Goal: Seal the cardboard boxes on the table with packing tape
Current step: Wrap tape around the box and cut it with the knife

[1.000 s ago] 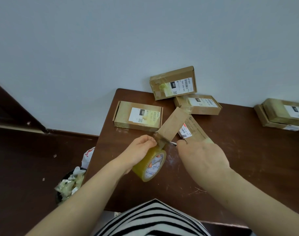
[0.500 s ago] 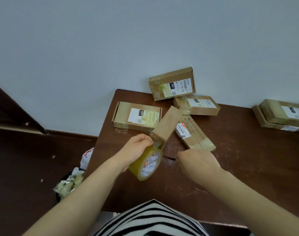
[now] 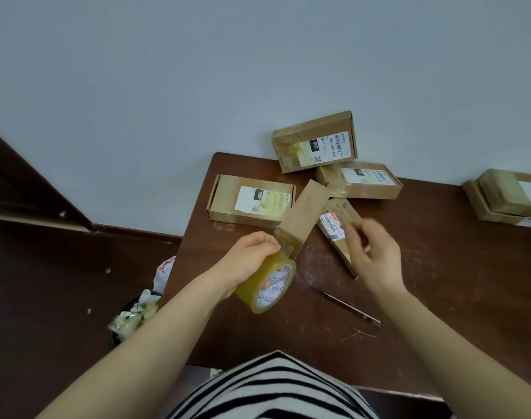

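Head view. Left hand (image 3: 248,256) at centre frame grips the tape roll (image 3: 268,284), fingers curled over its top; roll hangs tilted above the table (image 3: 439,282), printed core facing lower right. A strip of tape runs from the roll up onto the near end of the tilted box (image 3: 303,217), which stands at a slant just above the roll, thumb touching its lower corner. Right hand (image 3: 374,257) to the right of centre is half open, fingers loosely bent and blurred, holding nothing I can make out; it sits over the flat box (image 3: 338,220) with a red-and-white label, contact unclear. A thin dark tool (image 3: 350,306) lies on the table below the right hand, type can't tell. Labelled box (image 3: 252,201) lies flat at the table's upper left edge. Leaning box (image 3: 315,142) rests against the wall (image 3: 197,71) at upper centre, with another box (image 3: 359,179) lying just below it. Box stack (image 3: 509,196) at the right frame edge. Bin (image 3: 134,316) with crumpled scraps on the floor at lower left. Striped shirt (image 3: 273,388) at bottom centre.
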Action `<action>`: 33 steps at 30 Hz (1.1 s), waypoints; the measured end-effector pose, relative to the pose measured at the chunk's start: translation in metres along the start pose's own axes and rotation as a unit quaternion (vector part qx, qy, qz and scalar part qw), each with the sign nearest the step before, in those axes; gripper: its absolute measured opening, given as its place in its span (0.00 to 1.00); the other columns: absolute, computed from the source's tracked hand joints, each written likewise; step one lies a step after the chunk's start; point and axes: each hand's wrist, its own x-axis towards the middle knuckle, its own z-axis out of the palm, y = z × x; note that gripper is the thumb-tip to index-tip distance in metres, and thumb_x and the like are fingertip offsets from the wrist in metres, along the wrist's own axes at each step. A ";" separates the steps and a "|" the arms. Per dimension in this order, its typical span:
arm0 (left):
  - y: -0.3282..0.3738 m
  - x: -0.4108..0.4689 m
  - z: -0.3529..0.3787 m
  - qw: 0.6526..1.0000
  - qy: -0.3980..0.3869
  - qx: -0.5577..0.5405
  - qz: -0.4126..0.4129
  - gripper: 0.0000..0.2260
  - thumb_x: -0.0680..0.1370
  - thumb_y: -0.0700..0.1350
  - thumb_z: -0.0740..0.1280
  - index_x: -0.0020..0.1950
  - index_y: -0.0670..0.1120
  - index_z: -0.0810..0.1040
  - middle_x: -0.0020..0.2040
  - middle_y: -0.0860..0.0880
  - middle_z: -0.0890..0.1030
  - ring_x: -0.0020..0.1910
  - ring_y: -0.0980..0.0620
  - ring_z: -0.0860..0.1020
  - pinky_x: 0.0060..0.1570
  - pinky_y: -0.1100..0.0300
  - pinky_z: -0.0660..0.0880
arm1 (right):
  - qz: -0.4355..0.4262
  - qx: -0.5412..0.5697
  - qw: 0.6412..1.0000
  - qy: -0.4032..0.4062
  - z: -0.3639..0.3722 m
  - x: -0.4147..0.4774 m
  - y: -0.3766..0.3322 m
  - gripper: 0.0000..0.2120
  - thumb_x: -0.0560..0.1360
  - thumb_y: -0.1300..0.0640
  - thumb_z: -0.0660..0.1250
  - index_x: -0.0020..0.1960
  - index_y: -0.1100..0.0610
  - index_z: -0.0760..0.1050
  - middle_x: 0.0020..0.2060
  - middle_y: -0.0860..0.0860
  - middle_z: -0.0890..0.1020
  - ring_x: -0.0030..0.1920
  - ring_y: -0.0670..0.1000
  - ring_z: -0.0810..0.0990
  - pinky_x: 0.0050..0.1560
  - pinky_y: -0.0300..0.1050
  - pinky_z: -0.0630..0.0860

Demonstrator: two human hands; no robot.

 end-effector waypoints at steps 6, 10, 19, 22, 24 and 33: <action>0.001 0.000 0.002 1.000 0.005 -0.014 0.002 0.06 0.79 0.43 0.63 0.42 0.48 0.76 0.43 0.46 0.80 0.44 0.48 0.79 0.50 0.53 0.75 | -0.195 -0.028 0.956 -0.215 0.020 0.016 -0.060 0.21 0.81 0.54 0.54 0.70 0.60 0.70 0.68 0.55 0.73 0.72 0.51 0.65 0.75 0.46 0.53; 0.001 0.004 -0.002 0.998 0.023 0.055 0.030 0.07 0.79 0.44 0.64 0.42 0.49 0.75 0.44 0.48 0.80 0.46 0.48 0.79 0.53 0.52 0.75 | -0.236 -0.067 0.950 -0.192 0.031 0.013 -0.050 0.20 0.80 0.55 0.56 0.68 0.63 0.72 0.68 0.57 0.73 0.72 0.55 0.66 0.74 0.56 0.58; -0.018 0.004 -0.020 0.986 0.049 0.161 -0.002 0.09 0.77 0.42 0.64 0.38 0.52 0.76 0.40 0.52 0.79 0.41 0.51 0.77 0.41 0.58 0.76 | -0.263 -0.061 0.962 -0.044 0.051 0.012 -0.039 0.16 0.75 0.52 0.69 0.53 0.64 0.81 0.55 0.57 0.82 0.62 0.58 0.77 0.62 0.60 0.72; -0.015 0.005 -0.019 0.994 0.072 0.086 -0.001 0.11 0.77 0.41 0.65 0.36 0.51 0.76 0.37 0.51 0.78 0.38 0.51 0.75 0.44 0.55 0.73 | -0.263 -0.060 0.963 -0.013 0.061 0.011 -0.039 0.12 0.74 0.57 0.71 0.51 0.65 0.82 0.52 0.58 0.83 0.59 0.60 0.79 0.59 0.61 0.73; -0.013 0.006 -0.020 0.994 0.081 0.070 -0.002 0.11 0.77 0.41 0.65 0.36 0.51 0.76 0.36 0.52 0.78 0.39 0.51 0.75 0.46 0.55 0.72 | -0.270 -0.064 0.961 -0.002 0.065 0.012 -0.040 0.11 0.75 0.57 0.69 0.52 0.64 0.82 0.51 0.58 0.82 0.58 0.61 0.79 0.58 0.61 0.74; -0.014 0.000 -0.021 0.996 0.088 0.014 -0.021 0.08 0.78 0.41 0.64 0.40 0.47 0.76 0.39 0.50 0.78 0.40 0.51 0.77 0.42 0.58 0.72 | -0.284 -0.123 0.950 0.045 0.066 0.015 -0.043 0.05 0.70 0.57 0.72 0.41 0.59 0.82 0.46 0.54 0.83 0.57 0.58 0.80 0.59 0.59 0.73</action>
